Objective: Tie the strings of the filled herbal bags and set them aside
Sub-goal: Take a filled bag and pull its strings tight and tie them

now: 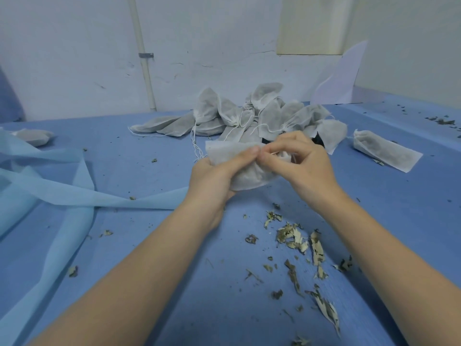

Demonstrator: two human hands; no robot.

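A white filled herbal bag (249, 174) is held above the blue table (149, 158). My left hand (214, 176) grips it from the left, with the thumb lying along its gathered top. At the bag's mouth my right hand (296, 158) pinches the thin drawstring between its fingertips. The string itself is mostly hidden by my fingers. Behind my hands lies a pile of filled herbal bags (262, 116) with loose white strings.
One filled bag (389, 153) lies alone at the right, another (32, 137) at the far left. Light blue fabric strips (62, 191) cross the left side. Dried herb scraps (299, 243) litter the near table. A white wall with a pipe (144, 61) stands behind.
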